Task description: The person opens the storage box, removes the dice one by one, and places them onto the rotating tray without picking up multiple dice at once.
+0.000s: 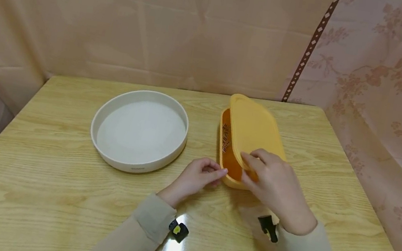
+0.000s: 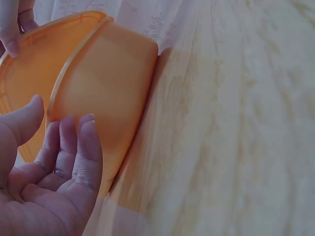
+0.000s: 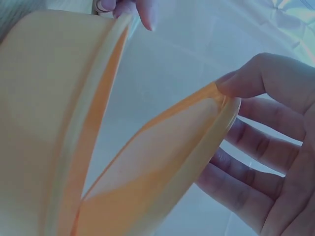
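Note:
A yellow-orange plastic container [image 1: 234, 182] sits on the table, its matching lid [image 1: 257, 128] tilted up along the left side. My right hand [image 1: 276, 181] pinches the near corner of the lid between thumb and fingers. The right wrist view shows the raised lid [image 3: 182, 162] angled away from the container's rim [image 3: 74, 132]. My left hand [image 1: 198, 177] is at the container's near left corner. In the left wrist view its fingertips [image 2: 88, 125] are at the outer wall [image 2: 106, 73], with the thumb apart. Small dark things [image 1: 225, 138] show inside the container; the lid hides the rest.
A round, white, shallow tray [image 1: 139, 167] with a raised rim stands to the left of the container. Beneath everything is a light wooden table [image 1: 37, 187]. Beige cloth [image 1: 162, 23] hangs behind the table, and floral cloth [image 1: 399, 95] along the right side.

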Demonstrator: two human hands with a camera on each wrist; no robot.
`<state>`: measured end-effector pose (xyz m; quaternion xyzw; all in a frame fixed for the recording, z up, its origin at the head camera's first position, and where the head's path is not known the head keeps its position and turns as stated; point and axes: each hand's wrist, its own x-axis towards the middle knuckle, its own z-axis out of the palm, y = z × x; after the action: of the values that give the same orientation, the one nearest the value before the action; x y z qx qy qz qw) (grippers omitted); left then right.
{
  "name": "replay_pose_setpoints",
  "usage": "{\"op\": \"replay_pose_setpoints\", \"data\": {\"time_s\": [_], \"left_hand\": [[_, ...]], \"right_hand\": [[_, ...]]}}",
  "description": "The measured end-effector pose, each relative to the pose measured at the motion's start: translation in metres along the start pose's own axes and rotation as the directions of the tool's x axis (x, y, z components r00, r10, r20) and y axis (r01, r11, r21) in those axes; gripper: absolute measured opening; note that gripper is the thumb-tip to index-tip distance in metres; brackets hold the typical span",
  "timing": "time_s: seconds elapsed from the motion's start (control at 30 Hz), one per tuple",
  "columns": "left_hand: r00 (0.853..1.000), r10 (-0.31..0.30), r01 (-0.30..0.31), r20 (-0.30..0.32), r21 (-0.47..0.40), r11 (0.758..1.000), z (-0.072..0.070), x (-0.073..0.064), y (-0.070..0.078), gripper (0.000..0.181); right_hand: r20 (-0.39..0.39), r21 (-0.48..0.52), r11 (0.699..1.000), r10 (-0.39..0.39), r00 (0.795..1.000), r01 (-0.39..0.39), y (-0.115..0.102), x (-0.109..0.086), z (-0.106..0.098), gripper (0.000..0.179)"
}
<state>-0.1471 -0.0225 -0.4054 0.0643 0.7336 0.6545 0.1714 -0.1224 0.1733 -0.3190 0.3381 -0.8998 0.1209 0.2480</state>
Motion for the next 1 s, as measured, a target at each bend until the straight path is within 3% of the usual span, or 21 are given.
{"op": "replay_pose_setpoints", "data": {"time_s": [0.2, 0.33, 0.63, 0.9, 1.0], "left_hand": [[1.0, -0.006, 0.006, -0.008, -0.026, 1.0, 0.001, 0.001, -0.001, 0.026], [1.0, -0.003, 0.003, -0.005, -0.039, 0.999, 0.001, 0.001, 0.0, 0.024], [1.0, -0.008, 0.007, -0.001, -0.058, 0.998, 0.002, 0.0, 0.001, 0.024], [1.0, -0.02, 0.02, 0.001, -0.099, 0.995, 0.005, 0.001, 0.0, 0.023], [1.0, -0.018, 0.019, 0.011, -0.142, 0.99, 0.008, 0.002, 0.001, 0.02]], "right_hand": [[-0.073, -0.046, 0.996, 0.07, 0.995, -0.073, 0.002, 0.0, -0.008, 0.036], [-0.163, -0.062, 0.984, 0.156, 0.974, -0.168, 0.007, -0.002, -0.013, 0.036], [-0.289, 0.019, 0.944, 0.32, 0.902, -0.329, 0.019, -0.006, -0.021, 0.032], [-0.348, 0.098, 0.891, 0.448, 0.823, -0.444, 0.034, -0.012, -0.021, 0.028], [-0.367, 0.15, 0.863, 0.501, 0.783, -0.482, 0.042, -0.018, -0.021, 0.028]]}}
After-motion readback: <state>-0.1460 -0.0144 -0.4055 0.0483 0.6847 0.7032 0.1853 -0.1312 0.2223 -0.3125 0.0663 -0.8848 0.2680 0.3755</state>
